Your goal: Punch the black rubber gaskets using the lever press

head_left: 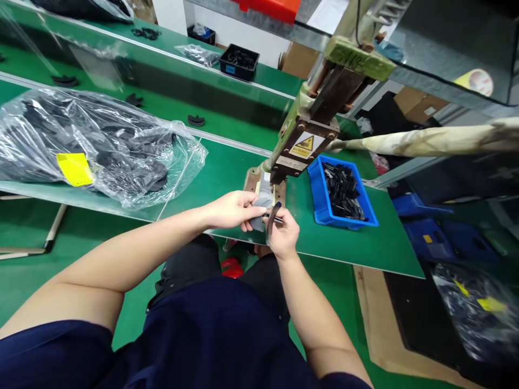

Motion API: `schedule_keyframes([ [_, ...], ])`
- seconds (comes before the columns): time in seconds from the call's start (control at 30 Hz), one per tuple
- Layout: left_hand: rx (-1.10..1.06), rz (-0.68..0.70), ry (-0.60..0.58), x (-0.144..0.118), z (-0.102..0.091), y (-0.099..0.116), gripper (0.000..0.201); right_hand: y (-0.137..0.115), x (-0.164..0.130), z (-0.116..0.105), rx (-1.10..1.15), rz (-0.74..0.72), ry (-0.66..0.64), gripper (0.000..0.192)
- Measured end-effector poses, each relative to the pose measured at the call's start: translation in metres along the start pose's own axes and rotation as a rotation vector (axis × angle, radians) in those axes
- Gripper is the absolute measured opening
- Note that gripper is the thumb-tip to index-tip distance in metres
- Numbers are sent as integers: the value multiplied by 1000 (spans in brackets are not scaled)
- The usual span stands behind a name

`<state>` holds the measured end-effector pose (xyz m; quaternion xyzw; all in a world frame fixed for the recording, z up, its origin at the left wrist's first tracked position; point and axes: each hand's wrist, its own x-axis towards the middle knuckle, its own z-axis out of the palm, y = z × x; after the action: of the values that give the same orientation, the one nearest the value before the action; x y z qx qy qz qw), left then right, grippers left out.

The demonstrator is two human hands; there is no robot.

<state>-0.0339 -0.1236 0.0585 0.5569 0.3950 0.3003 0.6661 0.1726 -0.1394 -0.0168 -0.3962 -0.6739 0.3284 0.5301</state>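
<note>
My left hand (pixel 237 209) is closed on a flat grey part (pixel 258 221) with a curved edge. Close against it, my right hand (pixel 285 233) grips a dark curved strip (pixel 274 218), and a thin black pin-like piece (pixel 276 218) sticks out by its fingers. Whether the grey part and the strip are joined, I cannot tell. Both hands are just in front of the base of a hand press (pixel 302 143), whose ram stands over a small fixture (pixel 266 186). To the right, a blue bin (pixel 319 199) holds many small black parts (pixel 343 189).
A clear plastic bag (pixel 184 156) full of dark curved parts lies on the green bench at left. Loose black parts (pixel 196 120) rest on the conveyor behind. The press's long handle (pixel 430 141) reaches out right. A black bin (pixel 240 75) stands at the back.
</note>
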Motion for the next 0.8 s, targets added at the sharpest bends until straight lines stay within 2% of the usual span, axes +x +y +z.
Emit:
schedule_keyframes([
  [0.33,-73,-93,-110,2,7,7,46,-3,-16,-1,57,30,88,20],
  [0.6,141,-27,-44,-4,17,13,40,-7,-21,1,114,52,130,23],
  [0.8,-12,-94,-128,-1,14,14,46,-10,-24,3,72,32,104,19],
])
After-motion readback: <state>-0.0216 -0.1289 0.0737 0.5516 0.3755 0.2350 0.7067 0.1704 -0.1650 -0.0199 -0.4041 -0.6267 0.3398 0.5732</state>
